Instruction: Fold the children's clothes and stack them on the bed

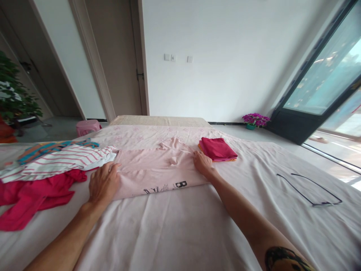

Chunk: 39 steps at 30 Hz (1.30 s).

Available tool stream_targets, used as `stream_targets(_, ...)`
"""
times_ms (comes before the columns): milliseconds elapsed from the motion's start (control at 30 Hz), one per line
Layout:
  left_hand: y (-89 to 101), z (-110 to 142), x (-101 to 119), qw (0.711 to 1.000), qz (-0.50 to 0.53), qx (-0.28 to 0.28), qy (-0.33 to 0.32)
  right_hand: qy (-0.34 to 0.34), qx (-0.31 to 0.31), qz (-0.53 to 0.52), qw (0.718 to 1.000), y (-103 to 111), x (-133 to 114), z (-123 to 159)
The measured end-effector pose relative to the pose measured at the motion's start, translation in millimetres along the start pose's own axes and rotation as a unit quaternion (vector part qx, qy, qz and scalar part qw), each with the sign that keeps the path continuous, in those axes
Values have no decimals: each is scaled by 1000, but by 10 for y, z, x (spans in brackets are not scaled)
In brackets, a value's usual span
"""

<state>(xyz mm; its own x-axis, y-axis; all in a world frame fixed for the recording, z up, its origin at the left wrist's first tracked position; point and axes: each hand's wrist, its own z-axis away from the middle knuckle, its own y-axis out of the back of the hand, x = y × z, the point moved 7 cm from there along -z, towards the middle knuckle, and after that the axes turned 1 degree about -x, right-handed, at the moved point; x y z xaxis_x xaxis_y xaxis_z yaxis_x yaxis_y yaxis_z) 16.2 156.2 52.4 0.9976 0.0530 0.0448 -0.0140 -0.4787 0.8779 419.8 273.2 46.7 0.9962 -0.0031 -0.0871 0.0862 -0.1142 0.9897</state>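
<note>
A pale pink T-shirt [158, 177] with black lettering lies partly folded into a long strip on the bed, its near panel turned over and some fabric bunched at the far side. My left hand [104, 181] is at the shirt's left end, fingers closed on the edge. At the right end, my right hand [202, 163] has its fingers bent onto the cloth, closed on it. Just beyond that hand sits a folded stack of clothes [218, 148], dark red on top with orange beneath. The fingertips of both hands are partly hidden.
On the left are loose clothes: a striped shirt [66, 158], a red garment [42, 195] and a blue-orange piece [47, 149]. Eyeglasses [324, 203] lie on the pink bedsheet [158, 233] at right. Beyond the bed are a pink stool [88, 128] and purple flowers [256, 119].
</note>
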Motion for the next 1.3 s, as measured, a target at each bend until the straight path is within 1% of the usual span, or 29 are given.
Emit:
stream_targets(33,19,9,87,999,22,18,-36,5,15,11,1000,19,-9,44)
stream_targets(67,12,20,182,995,54,24,-77,16,32,22,999,45,-34,95)
stream_targets(100,-25,37,282,988,91,12,-121,32,50,28,998,70,-74,151)
stream_targets(167,-157,83,457,967,155,-39,-196,83,77,24,993,95,-184,275)
stream_targets(200,-231,105,512,958,174,-65,-217,116,79,18,990,79,-243,336)
stream_targets(267,-359,138,552,950,180,-101,-234,183,56,13,982,-14,-329,444)
stream_targets(300,-403,144,539,952,170,-107,-230,204,36,16,978,-81,-338,481)
stream_targets(333,-434,146,511,957,153,-109,-222,212,17,20,977,-147,-320,502)
stream_targets(400,-468,148,439,967,112,-111,-199,191,-6,25,981,-249,-223,494)
stream_targets(467,-477,150,369,976,75,-111,-171,157,-11,25,987,-301,-116,455)
stream_targets(533,-475,154,319,982,50,-105,-148,140,-7,23,990,-320,-59,421)
stream_targets(700,-481,173,264,990,28,-88,-110,137,13,19,990,-322,-51,403)
stream_targets(800,-481,206,243,992,24,-91,-88,136,19,17,990,-324,-52,404)
stream_targets(933,-470,257,180,994,12,-102,-42,130,12,8,991,-333,-34,385)
stream_targets(1033,-420,251,96,996,-2,-87,-9,131,8,0,991,-333,-28,374)
stream_targets(1167,-269,199,-107,997,-2,-49,67,125,7,-7,992,-324,-17,369)
stream_targets(1300,-136,205,-265,989,-15,-60,134,128,8,-17,992,-306,-18,372)
